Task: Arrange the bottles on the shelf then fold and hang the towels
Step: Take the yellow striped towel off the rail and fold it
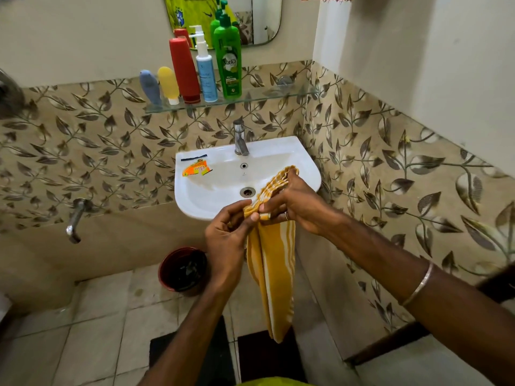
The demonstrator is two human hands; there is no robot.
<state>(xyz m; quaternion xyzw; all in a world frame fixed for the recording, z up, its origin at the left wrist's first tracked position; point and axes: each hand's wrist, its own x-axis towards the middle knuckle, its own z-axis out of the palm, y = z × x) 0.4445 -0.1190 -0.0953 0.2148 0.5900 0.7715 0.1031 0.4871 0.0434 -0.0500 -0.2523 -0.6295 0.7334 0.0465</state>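
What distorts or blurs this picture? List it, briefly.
Head view: wide-angle bending curves the tiled wall and the mirror; the hands and the towel are fairly sharp; the left edge is blurred; soft even light, faint reflections on the glass shelf.

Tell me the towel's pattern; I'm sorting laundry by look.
Mustard yellow with white stripes, seen in the head view: towel.

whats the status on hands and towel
Both hands, left and right, pinching yellow-and-white striped cloth towel, gathered, hanging before white ceramic sink. Five plastic bottles upright on glass shelf. Nothing blocking.
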